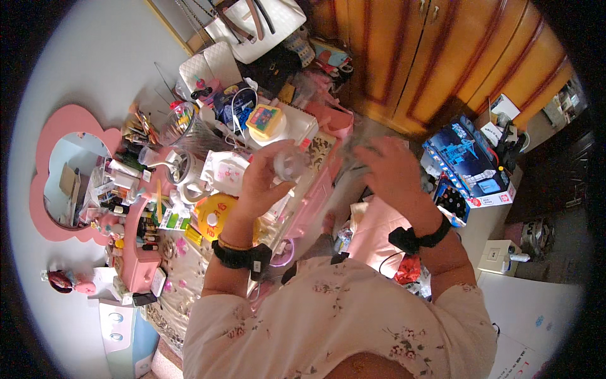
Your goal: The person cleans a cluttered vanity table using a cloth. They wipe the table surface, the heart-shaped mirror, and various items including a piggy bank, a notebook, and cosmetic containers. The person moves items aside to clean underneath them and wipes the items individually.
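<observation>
My left hand (259, 182) is above the dressing table, with its thumb and fingers around a clear, round plastic or glass piece (289, 165). My right hand (390, 173) hovers to the right of the table edge, fingers spread and blurred by motion. A smeared greyish patch lies by its fingertips, and whether it is a held thing cannot be made out. Below the left hand is a yellow round packet (210, 211) bearing writing. A white pouch with a pink print (228, 171) sits left of that hand. Beyond it, a yellow-lidded white tub (266, 124) stands on the table.
A pink flower-shaped mirror (45, 156) leans at the wall, beside makeup brushes (142, 124) and a clear jar (177, 124). A pink drawer unit (141, 265) holds small bottles. White handbags (255, 28) lie at the back, near a wooden wardrobe (440, 61). A blue box (466, 156) stands right.
</observation>
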### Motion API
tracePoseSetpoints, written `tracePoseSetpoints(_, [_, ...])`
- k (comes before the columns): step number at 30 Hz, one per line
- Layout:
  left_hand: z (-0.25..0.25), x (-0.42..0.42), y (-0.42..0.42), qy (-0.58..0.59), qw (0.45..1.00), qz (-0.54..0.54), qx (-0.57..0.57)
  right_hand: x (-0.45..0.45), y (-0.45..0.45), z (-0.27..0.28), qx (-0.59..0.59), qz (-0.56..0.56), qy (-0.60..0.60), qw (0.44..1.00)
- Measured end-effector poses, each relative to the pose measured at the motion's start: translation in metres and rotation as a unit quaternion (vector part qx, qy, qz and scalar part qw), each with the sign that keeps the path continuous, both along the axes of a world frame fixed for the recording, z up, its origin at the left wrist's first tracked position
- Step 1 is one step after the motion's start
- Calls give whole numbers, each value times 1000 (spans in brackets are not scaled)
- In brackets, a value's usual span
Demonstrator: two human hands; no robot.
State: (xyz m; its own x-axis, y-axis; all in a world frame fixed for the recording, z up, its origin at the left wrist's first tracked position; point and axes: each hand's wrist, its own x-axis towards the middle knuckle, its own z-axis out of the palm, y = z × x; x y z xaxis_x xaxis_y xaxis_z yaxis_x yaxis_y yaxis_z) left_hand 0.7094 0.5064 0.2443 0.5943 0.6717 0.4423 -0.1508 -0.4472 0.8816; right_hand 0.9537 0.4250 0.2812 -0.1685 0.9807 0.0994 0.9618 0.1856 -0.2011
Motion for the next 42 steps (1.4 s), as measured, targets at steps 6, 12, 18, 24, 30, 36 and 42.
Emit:
tracePoseSetpoints(6, [-9, 5, -2, -40, 995, -30, -85, -20, -9, -17, 210, 71, 174, 959])
tracePoseSetpoints(12, [-45, -15, 15, 5, 999, 30, -19, 4, 19, -48, 20, 279, 333, 901])
tracePoseSetpoints(18, [-16, -30, 10, -112, 924, 84, -355, 48, 17, -127, -65, 2, 432, 899])
tracePoseSetpoints(24, [-45, -54, 14, -270, 850, 43, -450, 51, 26, -190, -115, -45, 493, 861])
tracePoseSetpoints(30, [-43, -83, 25, -419, 777, -11, -470, 28, 42, -182, -194, -63, 535, 820])
tracePoseSetpoints(36, [-28, -85, 19, -476, 728, 24, -492, 21, 54, -184, -136, -21, 444, 885])
tracePoseSetpoints(42, [-24, -78, 16, -498, 726, -57, -471, 24, 61, -174, -160, -7, 485, 860])
